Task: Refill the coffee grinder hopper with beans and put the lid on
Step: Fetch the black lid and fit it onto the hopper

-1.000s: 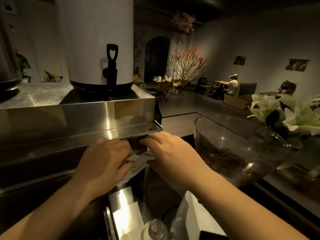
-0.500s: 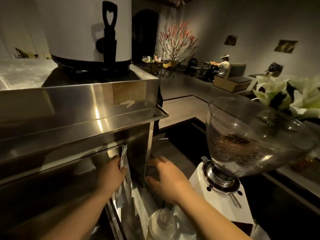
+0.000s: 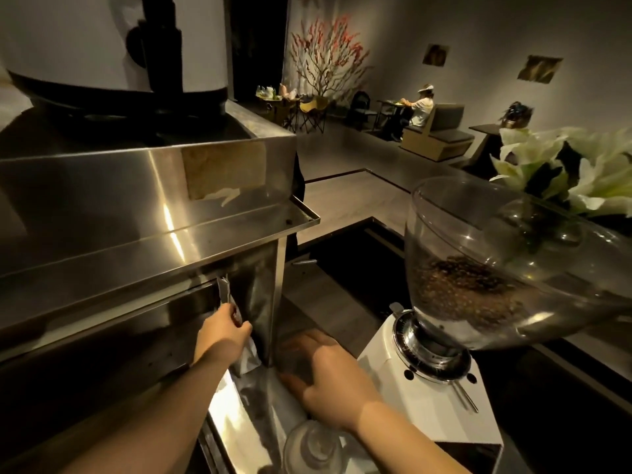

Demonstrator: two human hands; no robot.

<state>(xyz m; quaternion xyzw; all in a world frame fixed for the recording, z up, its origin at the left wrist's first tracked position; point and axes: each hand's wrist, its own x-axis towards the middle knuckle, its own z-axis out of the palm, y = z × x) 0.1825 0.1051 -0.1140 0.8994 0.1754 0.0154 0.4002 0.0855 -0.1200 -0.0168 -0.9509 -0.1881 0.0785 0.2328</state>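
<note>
Your refill looks barely begun. The hopper (image 3: pixel 485 268) sits on the white grinder (image 3: pixel 427 398) at your right, mouth open, with beans (image 3: pixel 458 289) only in its lower part and plenty of room above them. No lid is on it; the clear domed piece (image 3: pixel 313 449) at the bottom edge may be the lid, but you can't be sure from this view. So pouring and capping both seem left to do.

Your left hand (image 3: pixel 224 336) is curled round the top of a silvery bag (image 3: pixel 239 340) tucked under the steel shelf (image 3: pixel 164 248), pinching its folded edge. Judging by the task, this is probably the bean bag, though its contents are hidden.

Your right hand (image 3: pixel 328 374) lies low between the bag and the grinder, fingers fairly straight and spread, reaching toward the bag's lower part. Whether it touches anything is lost in shadow; it grasps nothing you can see.
</note>
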